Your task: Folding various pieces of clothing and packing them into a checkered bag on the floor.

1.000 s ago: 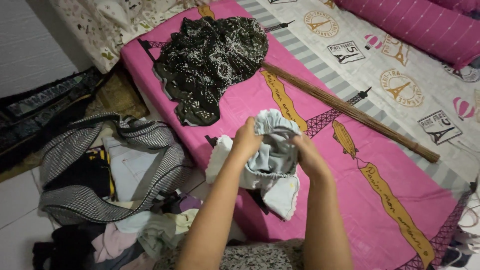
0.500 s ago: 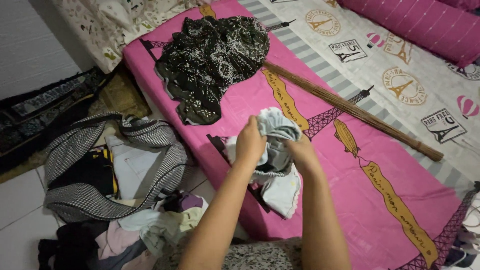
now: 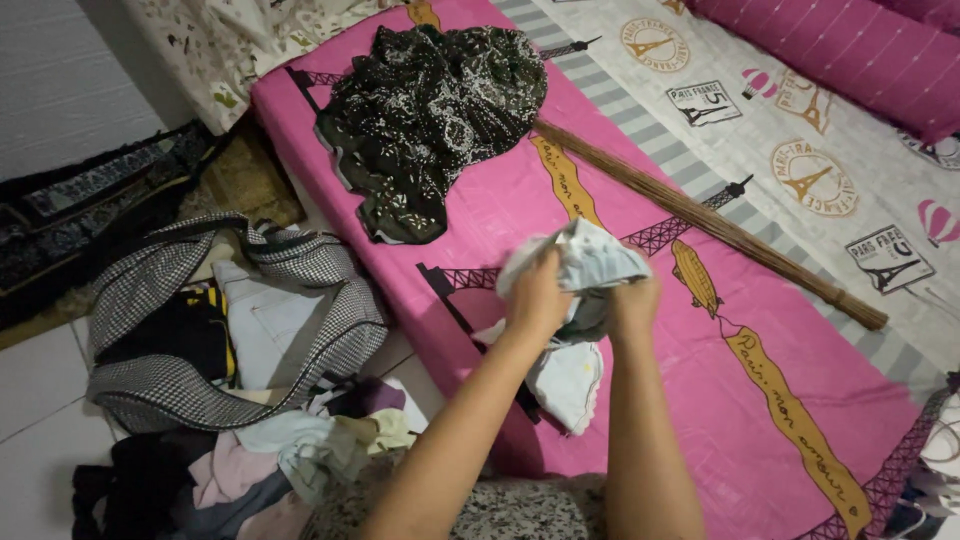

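Both of my hands grip a pale blue-grey garment held bunched above the pink bed sheet. My left hand clutches its left side and my right hand its right side. A white frilled part of the garment hangs down below my hands, over the bed's near edge. A crumpled black garment with white dots lies further back on the sheet.
A long brown stick broom lies diagonally across the bed. A pink striped bolster is at the far right. On the floor to the left sit a checked bag and a heap of clothes.
My hands have lifted the pale garment higher and a little to the right, bunching it tighter. The view has shifted slightly.
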